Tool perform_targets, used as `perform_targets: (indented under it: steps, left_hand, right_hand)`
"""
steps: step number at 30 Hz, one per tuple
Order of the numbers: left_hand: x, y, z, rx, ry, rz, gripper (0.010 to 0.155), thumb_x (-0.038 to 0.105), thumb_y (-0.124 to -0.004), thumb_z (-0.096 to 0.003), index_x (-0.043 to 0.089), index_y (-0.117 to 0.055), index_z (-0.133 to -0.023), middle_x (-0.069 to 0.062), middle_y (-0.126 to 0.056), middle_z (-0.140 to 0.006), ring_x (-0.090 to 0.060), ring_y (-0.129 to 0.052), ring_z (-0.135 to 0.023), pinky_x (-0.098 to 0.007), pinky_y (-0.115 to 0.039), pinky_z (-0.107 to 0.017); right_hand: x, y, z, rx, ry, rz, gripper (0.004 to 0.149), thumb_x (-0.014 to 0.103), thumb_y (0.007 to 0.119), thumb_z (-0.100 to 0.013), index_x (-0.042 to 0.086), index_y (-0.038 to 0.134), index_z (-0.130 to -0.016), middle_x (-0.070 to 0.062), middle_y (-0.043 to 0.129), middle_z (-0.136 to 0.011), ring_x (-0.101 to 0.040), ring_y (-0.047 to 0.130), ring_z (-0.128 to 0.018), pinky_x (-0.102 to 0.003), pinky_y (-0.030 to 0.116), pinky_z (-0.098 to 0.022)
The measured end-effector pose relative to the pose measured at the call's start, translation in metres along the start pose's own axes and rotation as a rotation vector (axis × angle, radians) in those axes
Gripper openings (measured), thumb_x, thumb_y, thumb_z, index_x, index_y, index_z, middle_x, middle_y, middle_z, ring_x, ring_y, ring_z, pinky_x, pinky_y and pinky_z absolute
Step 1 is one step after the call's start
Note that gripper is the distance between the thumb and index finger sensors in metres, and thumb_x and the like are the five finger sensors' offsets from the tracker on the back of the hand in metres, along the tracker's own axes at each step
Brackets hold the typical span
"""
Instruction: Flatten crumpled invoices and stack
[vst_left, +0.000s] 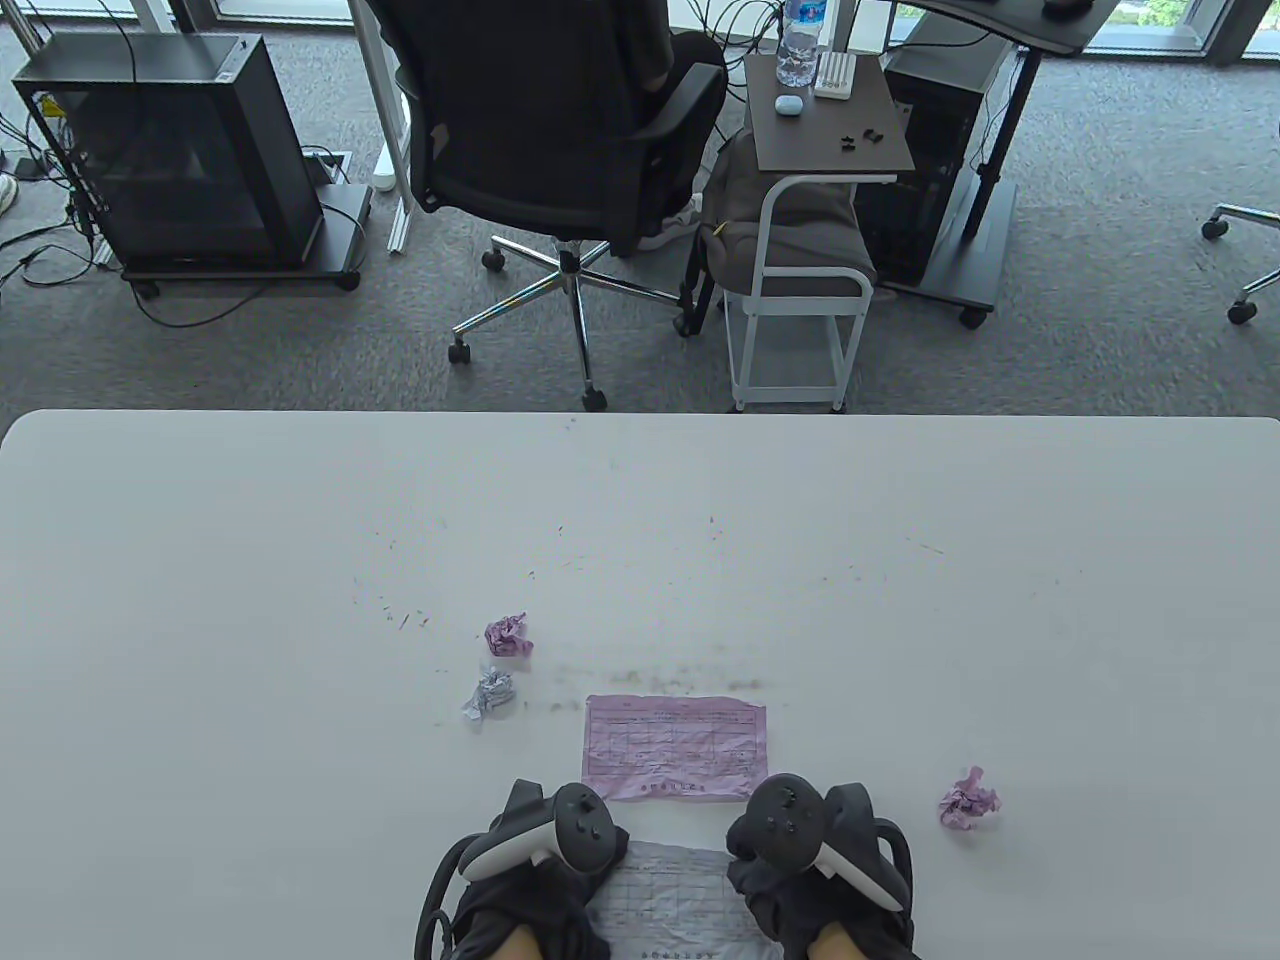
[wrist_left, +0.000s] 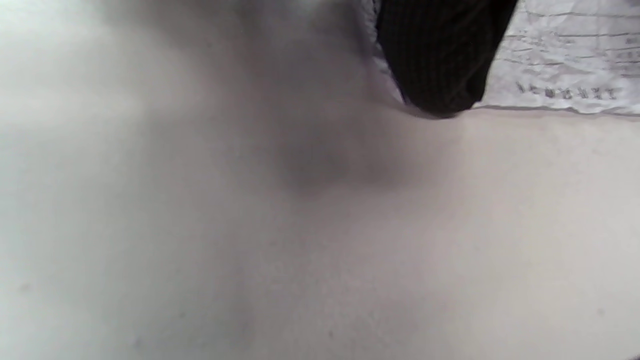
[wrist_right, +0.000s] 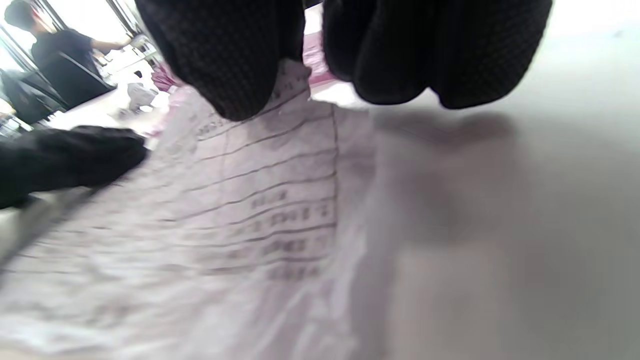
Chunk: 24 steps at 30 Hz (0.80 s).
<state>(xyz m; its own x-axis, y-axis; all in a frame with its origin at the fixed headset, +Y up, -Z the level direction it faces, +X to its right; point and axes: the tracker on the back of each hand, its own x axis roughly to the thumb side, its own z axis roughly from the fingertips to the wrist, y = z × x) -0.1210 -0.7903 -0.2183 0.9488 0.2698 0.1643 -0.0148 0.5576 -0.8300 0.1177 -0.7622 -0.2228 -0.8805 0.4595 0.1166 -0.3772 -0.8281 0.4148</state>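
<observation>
A creased white invoice lies on the desk, left hand and right hand pressing its ends; whether their fingers lie flat cannot be told; a flattened pink invoice lies at twelve o'clock.

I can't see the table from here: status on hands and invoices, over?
Left hand and right hand pressing white invoice flat. Pink invoice already flattened just beyond. Three crumpled balls waiting. Nothing in the way.

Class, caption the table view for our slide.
Both gloved hands press a white invoice flat; one pink invoice lies flattened.
</observation>
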Motion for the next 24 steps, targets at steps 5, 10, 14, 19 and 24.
perform_targets:
  steps: [5,10,14,19,24]
  left_hand:
    - [0.0,0.0,0.0,-0.001,0.0,0.001,0.093,0.039,-0.086,-0.0512,0.037,-0.011,-0.105,-0.019,0.018,-0.097,-0.066,0.013,-0.083,-0.075,-0.019,-0.06]
    - [0.0,0.0,0.0,0.0,0.0,0.0,0.092,0.039,-0.086,-0.0511,0.037,-0.012,-0.105,-0.02,0.018,-0.097,-0.066,0.012,-0.082,-0.076,-0.019,-0.06]
    - [0.001,0.0,0.0,0.001,0.001,0.002,0.092,0.039,-0.086,-0.0509,0.037,-0.012,-0.105,-0.02,0.018,-0.097,-0.066,0.012,-0.083,-0.076,-0.019,-0.06]
    - [0.0,0.0,0.0,0.003,-0.002,0.003,0.093,0.039,-0.086,-0.0512,0.036,-0.011,-0.105,-0.019,0.018,-0.097,-0.066,0.013,-0.083,-0.075,-0.019,-0.06]
    - [0.0,-0.001,-0.001,0.001,0.0,-0.002,0.093,0.041,-0.085,-0.0516,0.035,-0.009,-0.105,-0.02,0.019,-0.097,-0.066,0.013,-0.082,-0.076,-0.018,-0.06]
  right_hand:
    - [-0.012,-0.002,0.0,0.046,0.002,-0.33,0.05,0.026,0.075,-0.055,0.006,0.053,-0.095,-0.034,0.068,-0.094,-0.04,0.088,-0.067,-0.049,0.084,-0.043]
    - [-0.017,0.007,-0.005,0.114,0.052,-0.462,0.08,0.037,0.082,-0.052,-0.002,0.034,-0.103,-0.021,0.077,-0.085,-0.03,0.09,-0.057,-0.043,0.085,-0.038]
    - [-0.013,0.013,-0.008,0.135,0.104,-0.387,0.072,0.036,0.086,-0.05,0.001,0.05,-0.102,-0.01,0.08,-0.072,-0.022,0.087,-0.048,-0.043,0.085,-0.037]
    - [-0.005,0.008,-0.006,0.025,0.108,-0.262,0.039,0.03,0.084,-0.05,0.018,0.075,-0.087,-0.01,0.079,-0.074,-0.025,0.087,-0.052,-0.045,0.085,-0.039]
    - [-0.005,0.003,-0.003,0.011,0.046,-0.327,0.041,0.025,0.08,-0.052,0.012,0.07,-0.089,-0.032,0.072,-0.091,-0.038,0.091,-0.064,-0.048,0.086,-0.04]
